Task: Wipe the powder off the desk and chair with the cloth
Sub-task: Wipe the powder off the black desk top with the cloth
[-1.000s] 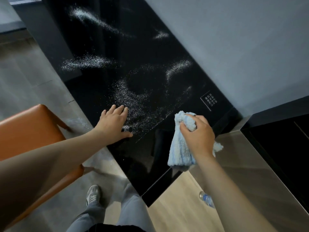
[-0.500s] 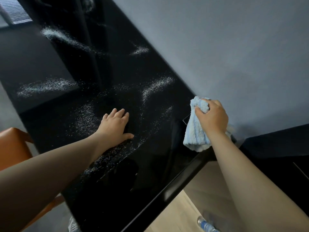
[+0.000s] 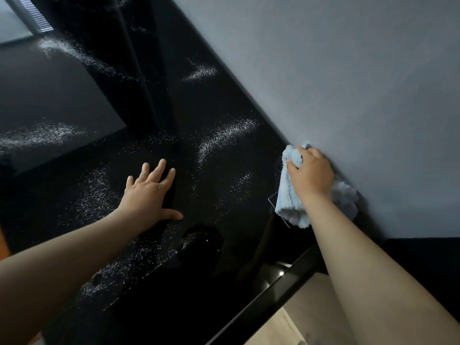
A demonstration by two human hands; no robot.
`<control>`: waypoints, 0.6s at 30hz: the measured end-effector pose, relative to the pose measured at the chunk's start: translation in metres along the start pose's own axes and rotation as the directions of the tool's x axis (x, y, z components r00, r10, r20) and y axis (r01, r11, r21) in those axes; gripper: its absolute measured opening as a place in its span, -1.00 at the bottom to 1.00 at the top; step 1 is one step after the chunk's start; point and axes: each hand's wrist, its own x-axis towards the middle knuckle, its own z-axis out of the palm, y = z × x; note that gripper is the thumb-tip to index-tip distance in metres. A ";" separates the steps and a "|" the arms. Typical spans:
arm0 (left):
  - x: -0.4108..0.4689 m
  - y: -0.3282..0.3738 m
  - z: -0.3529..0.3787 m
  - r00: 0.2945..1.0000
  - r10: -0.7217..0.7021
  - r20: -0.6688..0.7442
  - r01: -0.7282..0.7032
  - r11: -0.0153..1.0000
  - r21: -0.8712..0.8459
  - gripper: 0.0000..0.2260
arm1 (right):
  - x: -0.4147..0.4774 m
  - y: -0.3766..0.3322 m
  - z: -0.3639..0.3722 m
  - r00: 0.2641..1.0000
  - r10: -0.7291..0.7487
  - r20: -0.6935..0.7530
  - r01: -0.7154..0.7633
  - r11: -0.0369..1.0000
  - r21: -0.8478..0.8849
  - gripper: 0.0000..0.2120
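A glossy black desk (image 3: 224, 257) fills the view, streaked with white powder (image 3: 224, 135) in several patches from the far left to the near middle. My right hand (image 3: 311, 173) grips a bunched light blue cloth (image 3: 288, 197) at the desk's back right corner, close against the grey wall. My left hand (image 3: 149, 192) lies flat on the desk with fingers spread, amid scattered powder. Only a sliver of the orange chair (image 3: 3, 241) shows at the left edge.
The grey wall (image 3: 348, 83) runs along the desk's far side. A second black surface (image 3: 428, 260) sits lower at the right. Pale wood floor (image 3: 286, 324) shows below the desk's near right edge.
My right hand carried the cloth from the desk's near right edge up to the back corner by the wall. The view moved in over the desk, and the chair slid almost out of sight.
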 end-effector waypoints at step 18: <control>-0.004 0.005 -0.008 0.999 0.000 0.036 0.001 0.999 -0.040 0.05 | -0.039 -0.035 0.009 0.989 -0.118 0.085 0.126 0.987 -0.101 -0.62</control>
